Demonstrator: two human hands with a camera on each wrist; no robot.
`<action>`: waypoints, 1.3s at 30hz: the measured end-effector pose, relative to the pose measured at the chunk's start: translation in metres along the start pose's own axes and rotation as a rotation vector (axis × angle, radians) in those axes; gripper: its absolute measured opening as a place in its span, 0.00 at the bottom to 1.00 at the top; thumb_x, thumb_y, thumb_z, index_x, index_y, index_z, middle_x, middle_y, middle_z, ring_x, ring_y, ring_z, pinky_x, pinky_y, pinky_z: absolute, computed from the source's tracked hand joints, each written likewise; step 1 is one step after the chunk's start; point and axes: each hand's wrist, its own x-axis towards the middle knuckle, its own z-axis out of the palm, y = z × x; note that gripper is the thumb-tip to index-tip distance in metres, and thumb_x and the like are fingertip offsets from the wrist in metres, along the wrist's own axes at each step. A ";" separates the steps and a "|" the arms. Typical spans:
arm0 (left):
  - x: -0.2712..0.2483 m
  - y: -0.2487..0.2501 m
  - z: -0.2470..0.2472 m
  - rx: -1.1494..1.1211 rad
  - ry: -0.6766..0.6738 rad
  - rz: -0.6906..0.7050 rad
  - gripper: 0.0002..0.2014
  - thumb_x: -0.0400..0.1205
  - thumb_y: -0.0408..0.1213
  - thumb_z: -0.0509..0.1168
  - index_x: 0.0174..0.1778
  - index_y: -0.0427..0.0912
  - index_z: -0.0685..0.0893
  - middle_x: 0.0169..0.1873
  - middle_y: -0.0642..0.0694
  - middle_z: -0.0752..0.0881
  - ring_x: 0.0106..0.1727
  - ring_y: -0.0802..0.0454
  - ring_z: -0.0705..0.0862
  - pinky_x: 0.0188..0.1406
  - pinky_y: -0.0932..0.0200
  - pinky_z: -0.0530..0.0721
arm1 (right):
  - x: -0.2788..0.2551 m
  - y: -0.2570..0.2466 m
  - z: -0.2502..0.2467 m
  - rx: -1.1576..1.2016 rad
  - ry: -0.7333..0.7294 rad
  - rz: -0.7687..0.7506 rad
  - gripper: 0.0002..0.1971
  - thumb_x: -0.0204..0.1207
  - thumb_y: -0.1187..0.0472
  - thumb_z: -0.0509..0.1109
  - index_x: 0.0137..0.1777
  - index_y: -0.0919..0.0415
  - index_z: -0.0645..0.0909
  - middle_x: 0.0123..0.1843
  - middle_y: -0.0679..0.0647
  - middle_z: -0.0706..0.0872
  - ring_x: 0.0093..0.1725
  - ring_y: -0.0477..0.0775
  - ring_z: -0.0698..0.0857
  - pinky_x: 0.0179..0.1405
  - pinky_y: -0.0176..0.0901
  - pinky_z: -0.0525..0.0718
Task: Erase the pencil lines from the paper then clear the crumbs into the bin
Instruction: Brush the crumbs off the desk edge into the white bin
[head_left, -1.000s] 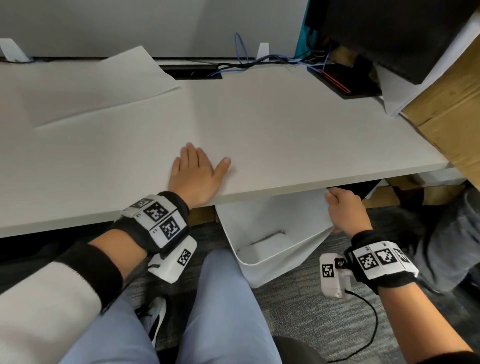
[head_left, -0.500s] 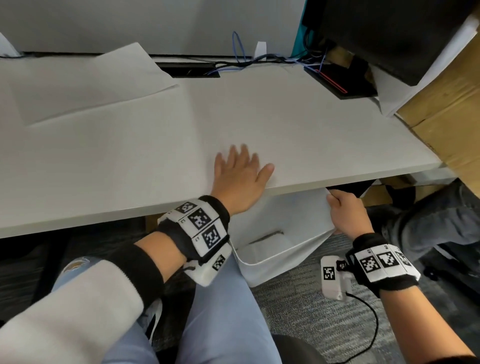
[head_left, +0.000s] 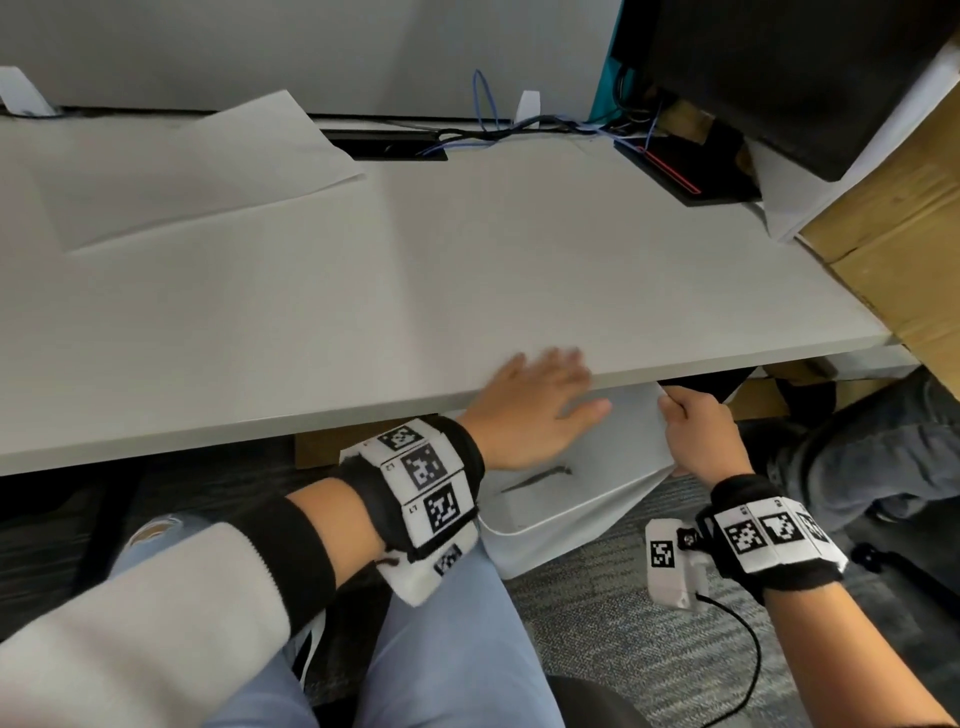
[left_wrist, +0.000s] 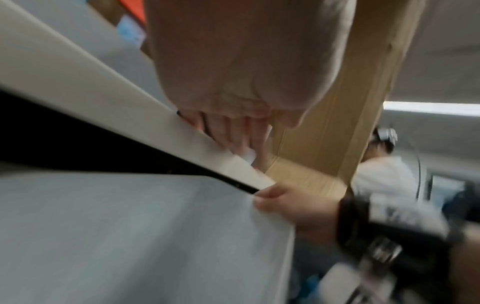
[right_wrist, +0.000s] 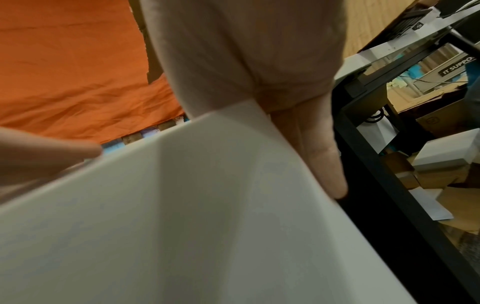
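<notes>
At the desk's (head_left: 363, 312) front edge, the flat left hand (head_left: 535, 400) is sliding further right, now hanging over the bin (head_left: 545, 519); the right hand (head_left: 696, 431) is still gripping its rim.

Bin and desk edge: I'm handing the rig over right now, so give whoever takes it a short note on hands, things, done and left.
Left hand: open and flat at the desk front edge, thumb out over the bin.
Right hand: grips the bin's rim, holding it tilted under the edge.
Paper: far left on the desk; no pencil lines visible from here.
Done: erasing, apparently.
Left: finish brushing crumbs into the bin; crumbs are too small to see.
</notes>
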 end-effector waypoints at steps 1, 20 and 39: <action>-0.003 0.005 0.003 -0.181 -0.026 0.068 0.26 0.87 0.53 0.43 0.71 0.43 0.76 0.75 0.42 0.72 0.80 0.50 0.64 0.82 0.51 0.51 | 0.000 0.000 0.000 0.001 0.002 -0.001 0.13 0.83 0.66 0.54 0.48 0.73 0.78 0.43 0.71 0.83 0.45 0.68 0.81 0.40 0.48 0.70; 0.008 -0.065 -0.071 -0.051 0.361 -0.681 0.39 0.84 0.62 0.36 0.82 0.34 0.47 0.82 0.36 0.45 0.83 0.40 0.44 0.80 0.42 0.40 | 0.005 0.004 0.004 0.043 0.002 0.016 0.12 0.82 0.66 0.54 0.46 0.71 0.79 0.43 0.70 0.83 0.45 0.67 0.81 0.42 0.47 0.72; 0.033 0.025 -0.033 -0.328 -0.225 -0.060 0.31 0.86 0.56 0.35 0.81 0.43 0.61 0.82 0.49 0.58 0.82 0.55 0.55 0.80 0.59 0.49 | 0.005 -0.002 0.001 0.009 -0.022 -0.013 0.12 0.82 0.66 0.54 0.44 0.69 0.77 0.42 0.66 0.81 0.45 0.65 0.79 0.41 0.47 0.70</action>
